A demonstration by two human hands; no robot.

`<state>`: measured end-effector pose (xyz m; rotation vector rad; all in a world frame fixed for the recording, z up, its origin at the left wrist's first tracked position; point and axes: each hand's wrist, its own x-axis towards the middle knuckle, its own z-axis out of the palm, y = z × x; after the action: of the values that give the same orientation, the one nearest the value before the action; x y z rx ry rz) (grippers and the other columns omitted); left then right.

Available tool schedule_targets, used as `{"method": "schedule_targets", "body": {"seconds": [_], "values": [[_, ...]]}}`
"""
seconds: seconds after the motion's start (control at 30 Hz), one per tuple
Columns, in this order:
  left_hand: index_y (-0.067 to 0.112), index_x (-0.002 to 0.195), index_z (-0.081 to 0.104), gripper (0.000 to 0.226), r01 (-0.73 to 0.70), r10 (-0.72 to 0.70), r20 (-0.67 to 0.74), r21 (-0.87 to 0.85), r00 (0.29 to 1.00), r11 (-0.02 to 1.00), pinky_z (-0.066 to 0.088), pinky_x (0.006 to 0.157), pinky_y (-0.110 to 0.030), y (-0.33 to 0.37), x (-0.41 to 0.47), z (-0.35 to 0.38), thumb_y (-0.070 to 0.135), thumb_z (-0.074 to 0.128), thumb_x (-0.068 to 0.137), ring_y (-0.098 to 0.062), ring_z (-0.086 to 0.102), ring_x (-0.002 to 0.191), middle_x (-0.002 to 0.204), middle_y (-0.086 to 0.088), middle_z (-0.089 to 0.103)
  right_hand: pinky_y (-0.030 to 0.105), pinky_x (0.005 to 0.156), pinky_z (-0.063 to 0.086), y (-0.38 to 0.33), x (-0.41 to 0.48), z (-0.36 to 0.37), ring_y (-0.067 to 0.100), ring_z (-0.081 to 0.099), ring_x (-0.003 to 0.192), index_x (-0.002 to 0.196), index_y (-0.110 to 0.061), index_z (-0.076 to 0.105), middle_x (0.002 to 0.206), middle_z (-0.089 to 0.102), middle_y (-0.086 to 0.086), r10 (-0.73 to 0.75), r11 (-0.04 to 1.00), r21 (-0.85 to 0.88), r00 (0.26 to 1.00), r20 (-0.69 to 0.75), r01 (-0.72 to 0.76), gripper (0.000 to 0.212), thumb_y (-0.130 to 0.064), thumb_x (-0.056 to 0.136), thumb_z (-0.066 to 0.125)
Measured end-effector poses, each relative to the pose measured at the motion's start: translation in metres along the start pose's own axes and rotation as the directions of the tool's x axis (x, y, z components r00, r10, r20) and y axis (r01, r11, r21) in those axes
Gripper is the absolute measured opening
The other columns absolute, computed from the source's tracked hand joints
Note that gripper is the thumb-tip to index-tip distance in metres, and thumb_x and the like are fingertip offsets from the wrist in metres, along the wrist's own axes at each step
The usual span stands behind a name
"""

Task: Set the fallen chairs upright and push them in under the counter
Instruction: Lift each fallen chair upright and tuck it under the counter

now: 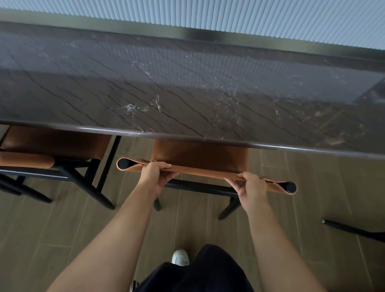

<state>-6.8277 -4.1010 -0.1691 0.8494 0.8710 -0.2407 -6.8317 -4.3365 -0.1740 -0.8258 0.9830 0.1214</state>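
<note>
Both hands are on the same thing here: the left hand (154, 175) and right hand (253, 188) are set apart from each other, each with fingers curled over and thumb under the top edge of the tan leather backrest strap (207, 172), so they're clamped on it good. That strap belongs to the tan leather chair with a black tube frame (200, 154), which is standing upright right in front of the person. Its seat is partly tucked under the near edge of the dark brown veined marble counter (192, 87), and the backrest and rear legs are out on this side. Just to the left is a second tan-and-black chair (53, 142), also upright, with its seat partly under the same counter edge. Off at the right edge there's a thin black leg (362, 231) lying low over the floor; can't tell what it's attached to. Everything sits on a grey-brown wood-look plank floor (323, 193), and behind the counter is a pale ribbed wall panel (200, 3). At the bottom you can see the person's dark trousers (197, 283) and a white shoe (180, 257).
</note>
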Motion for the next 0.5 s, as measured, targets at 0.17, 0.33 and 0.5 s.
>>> {"method": "schedule_targets", "body": {"seconds": [0.17, 0.33, 0.5], "values": [[0.001, 0.091, 0.048, 0.019, 0.013, -0.013, -0.004, -0.018, 1.000, 1.000, 0.058, 0.081, -0.043, -0.002, 0.006, 0.024, -0.017, 0.043, 0.087, -0.031, 0.062, 0.083, 0.089, -0.018, 0.057, 0.043, 0.052, 0.059, -0.027, 0.015, 0.007, 0.034, 0.065, 0.089, 0.101, -0.006, 0.045, 0.115, 0.053, 0.027, 0.014, 1.000, -0.022, 1.000, -0.024, -0.015, 0.025, 0.016, 0.089, 0.047], [0.002, 0.093, 0.047, 0.020, 0.011, -0.011, 0.001, -0.031, 1.000, 0.999, 0.056, 0.085, -0.046, -0.006, 0.009, 0.033, -0.017, 0.044, 0.088, -0.032, 0.063, 0.087, 0.094, -0.019, 0.058, 0.043, 0.051, 0.059, -0.036, 0.024, 0.008, 0.035, 0.064, 0.090, 0.101, -0.007, 0.044, 0.110, 0.054, 0.026, 0.023, 0.999, -0.031, 0.999, -0.029, -0.024, 0.027, 0.016, 0.088, 0.047], [0.001, 0.106, 0.046, 0.025, 0.009, -0.009, 0.016, -0.053, 1.000, 0.999, 0.054, 0.076, -0.043, -0.007, 0.008, 0.032, -0.016, 0.045, 0.089, -0.032, 0.063, 0.091, 0.102, -0.020, 0.058, 0.043, 0.052, 0.059, -0.034, 0.023, 0.010, 0.034, 0.064, 0.092, 0.113, -0.005, 0.044, 0.120, 0.054, 0.027, 0.012, 0.999, -0.034, 1.000, -0.009, -0.013, 0.033, 0.016, 0.088, 0.046]]}}
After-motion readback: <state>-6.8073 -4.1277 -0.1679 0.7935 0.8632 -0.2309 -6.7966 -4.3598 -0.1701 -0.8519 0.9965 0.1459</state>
